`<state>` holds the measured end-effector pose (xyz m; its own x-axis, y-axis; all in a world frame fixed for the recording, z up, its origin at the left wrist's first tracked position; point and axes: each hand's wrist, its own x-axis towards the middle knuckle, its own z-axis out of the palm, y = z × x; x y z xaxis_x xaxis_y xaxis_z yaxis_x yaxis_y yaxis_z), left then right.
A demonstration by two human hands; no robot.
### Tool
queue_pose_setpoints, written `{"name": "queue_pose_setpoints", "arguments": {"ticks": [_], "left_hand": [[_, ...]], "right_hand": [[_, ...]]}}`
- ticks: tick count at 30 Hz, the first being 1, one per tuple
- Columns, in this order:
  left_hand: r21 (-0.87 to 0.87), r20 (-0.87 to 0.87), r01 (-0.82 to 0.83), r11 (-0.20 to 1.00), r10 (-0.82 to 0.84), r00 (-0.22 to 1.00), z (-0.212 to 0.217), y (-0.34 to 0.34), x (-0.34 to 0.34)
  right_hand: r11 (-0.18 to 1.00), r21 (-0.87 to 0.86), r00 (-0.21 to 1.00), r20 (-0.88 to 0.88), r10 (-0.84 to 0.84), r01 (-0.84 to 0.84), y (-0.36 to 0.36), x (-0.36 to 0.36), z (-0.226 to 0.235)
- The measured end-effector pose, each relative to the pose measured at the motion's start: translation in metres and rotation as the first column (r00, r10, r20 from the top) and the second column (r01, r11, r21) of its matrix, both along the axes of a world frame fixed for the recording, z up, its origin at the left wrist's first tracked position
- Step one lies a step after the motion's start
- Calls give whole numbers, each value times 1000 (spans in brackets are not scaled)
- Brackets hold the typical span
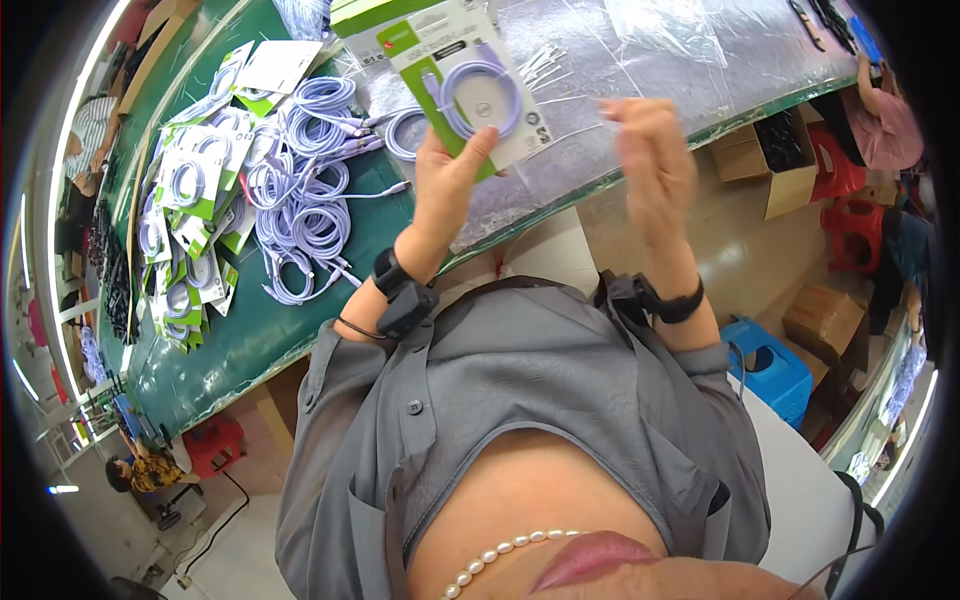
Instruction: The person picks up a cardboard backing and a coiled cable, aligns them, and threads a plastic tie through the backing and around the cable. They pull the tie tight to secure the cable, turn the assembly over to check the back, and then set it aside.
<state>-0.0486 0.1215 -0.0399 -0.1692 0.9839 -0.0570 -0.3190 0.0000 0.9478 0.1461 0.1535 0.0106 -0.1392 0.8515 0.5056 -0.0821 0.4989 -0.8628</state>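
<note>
My left hand grips the lower edge of a white and green packaging card, thumb on its front. A coiled lilac cable lies against the card's face. Right of the card, my right hand is raised above the table edge, its fingers bent but smeared by motion. Whether anything is between them cannot be made out. Another lilac coil shows just behind my left hand. Loose lilac cable coils are heaped on the table to the left, next to a pile of carded cables.
A stack of green-edged cards stands at the far side. Thin white strips lie scattered on the plastic-covered table. Below its right edge are an open cardboard box and a blue stool. Other people sit around.
</note>
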Motion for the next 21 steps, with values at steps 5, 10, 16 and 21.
{"name": "queue_pose_setpoints", "arguments": {"ticks": [5, 10, 16, 21], "left_hand": [[109, 148, 38, 993, -54, 988, 15, 0, -24], [159, 168, 131, 979, -157, 973, 15, 8, -38], [105, 96, 52, 993, -62, 993, 1, 4, -15], [22, 402, 153, 988, -148, 904, 12, 5, 0]], "right_hand": [[991, -120, 845, 535, 15, 59, -29, 82, -8], [982, -89, 273, 961, 41, 166, -42, 107, -55], [981, 190, 700, 694, -166, 44, 24, 38, -54], [973, 213, 572, 810, -127, -86, 55, 24, -82]]}}
